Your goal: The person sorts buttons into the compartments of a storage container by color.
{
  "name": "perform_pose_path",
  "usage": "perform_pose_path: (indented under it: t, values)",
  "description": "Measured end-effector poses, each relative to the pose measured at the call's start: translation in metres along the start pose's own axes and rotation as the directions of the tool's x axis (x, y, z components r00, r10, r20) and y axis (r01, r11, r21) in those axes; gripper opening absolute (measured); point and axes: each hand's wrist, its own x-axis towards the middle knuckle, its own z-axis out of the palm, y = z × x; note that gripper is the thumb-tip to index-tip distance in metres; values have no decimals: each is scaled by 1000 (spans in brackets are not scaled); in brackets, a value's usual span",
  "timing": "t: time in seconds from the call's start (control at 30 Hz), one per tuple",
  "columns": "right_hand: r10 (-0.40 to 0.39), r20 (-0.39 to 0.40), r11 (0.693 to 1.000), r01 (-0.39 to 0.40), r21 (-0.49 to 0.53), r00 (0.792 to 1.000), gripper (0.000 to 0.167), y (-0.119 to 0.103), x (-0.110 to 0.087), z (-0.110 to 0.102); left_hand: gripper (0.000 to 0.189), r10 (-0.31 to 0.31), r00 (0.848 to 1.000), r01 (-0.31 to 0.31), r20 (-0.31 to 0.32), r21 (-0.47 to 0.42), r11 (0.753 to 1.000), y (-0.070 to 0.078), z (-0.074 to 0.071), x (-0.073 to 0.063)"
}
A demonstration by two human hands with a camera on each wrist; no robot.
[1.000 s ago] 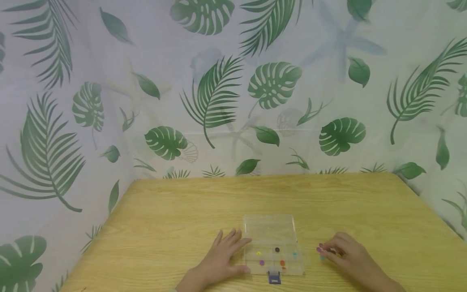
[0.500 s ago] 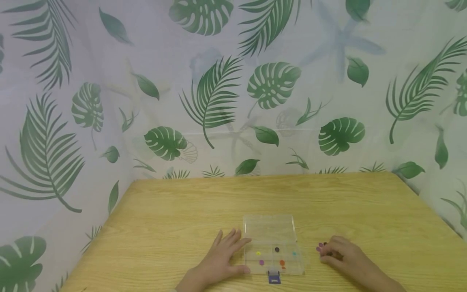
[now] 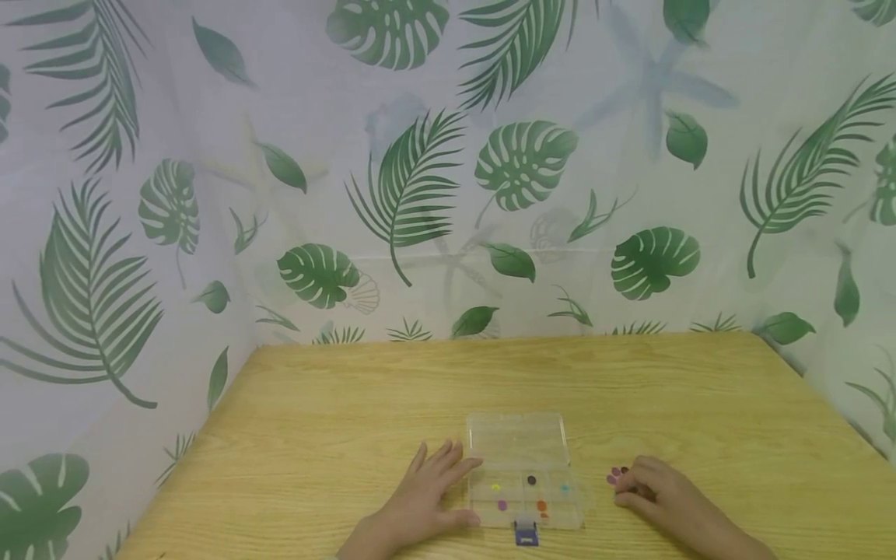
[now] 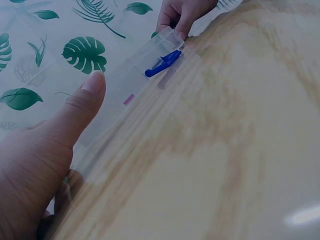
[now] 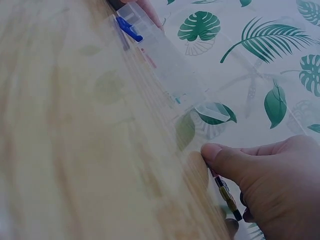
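The clear plastic box (image 3: 521, 498) lies on the table with its lid (image 3: 516, 438) folded back. Small coloured discs are spread among its compartments, including a yellow one (image 3: 495, 487), a black one (image 3: 531, 480), a purple one (image 3: 502, 505) and an orange one (image 3: 542, 505). My left hand (image 3: 427, 498) rests at the box's left side, fingers spread and straight, thumb at the front corner. To the right of the box, my right hand (image 3: 661, 494) pinches at a small blue disc (image 3: 615, 491) on the table. Purple discs (image 3: 613, 475) lie by its fingertips; other pieces (image 5: 227, 195) are partly hidden beneath the hand.
A blue latch (image 3: 526, 533) sticks out from the box's front edge. Behind the wooden table (image 3: 392, 389) hangs a leaf-patterned cloth (image 3: 434, 295), which also runs along the left and right sides.
My right hand has moved slightly down and its fingertips have drawn in over the small pieces, uncovering more of the purple discs. My left hand and the box have stayed in place.
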Motion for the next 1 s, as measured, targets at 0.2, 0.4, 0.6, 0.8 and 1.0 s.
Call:
perform_pose_path:
  t: [0.2,0.4,0.6,0.8,1.0]
  values:
    - [105,19,994,-105,7,994,21,-5,0,-5,70,6,1000,-6,-5,-2,1000,1,0,0]
    - [68,-73,997,-69,-16,995,28,-10,5,-5,70,12,1000,-12,-10,1,1000,0,1,1]
    - [1,-104,1000,-1,5,995,31,-10,8,-6,71,17,1000,-16,-13,6,1000,0,2,1]
    - [-25,-119,1000,24,-7,993,33,-9,11,-5,71,13,1000,-13,-7,18,1000,0,1,2]
    - [-136,-161,990,140,15,978,32,-10,22,3,70,12,1000,-11,-12,15,1000,-2,2,0]
